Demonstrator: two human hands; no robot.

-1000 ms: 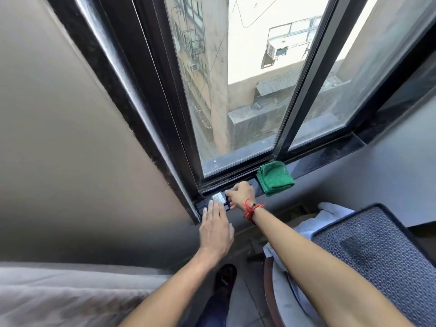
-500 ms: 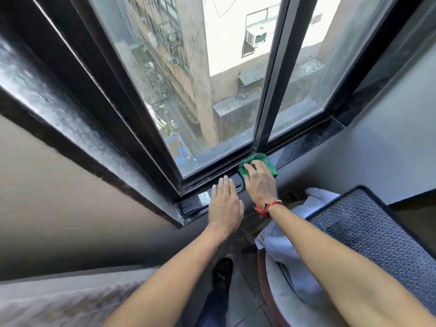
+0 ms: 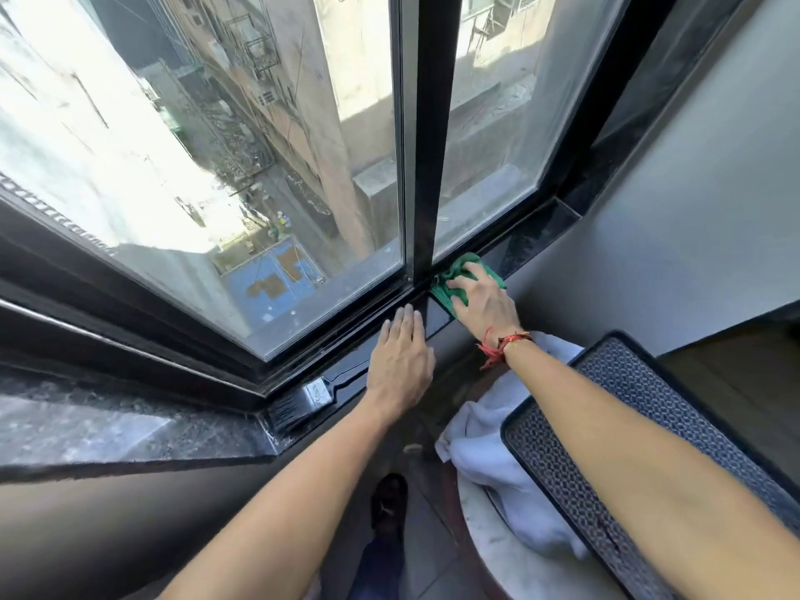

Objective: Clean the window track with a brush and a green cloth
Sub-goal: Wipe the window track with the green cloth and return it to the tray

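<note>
The green cloth [image 3: 446, 290] lies on the dark sill at the foot of the window's middle post. My right hand [image 3: 480, 303] presses on it with fingers curled over the fabric. The black window track [image 3: 346, 331] runs along the bottom of the glass. My left hand [image 3: 400, 361] rests flat on the sill beside the track, fingers together, holding nothing. The brush [image 3: 303, 402], with black bristles and a metal ferrule, lies on the sill to the left of my left hand, untouched.
A dark stone sill [image 3: 532, 244] continues right to the wall corner. Below it stand a chair or stool with a patterned grey mat [image 3: 606, 448] and a white cloth [image 3: 485, 452]. My shoe [image 3: 389, 500] is on the tiled floor.
My right hand let go of the brush and went right onto the green cloth. My left hand slid right along the sill. The view swung nearer to the window.
</note>
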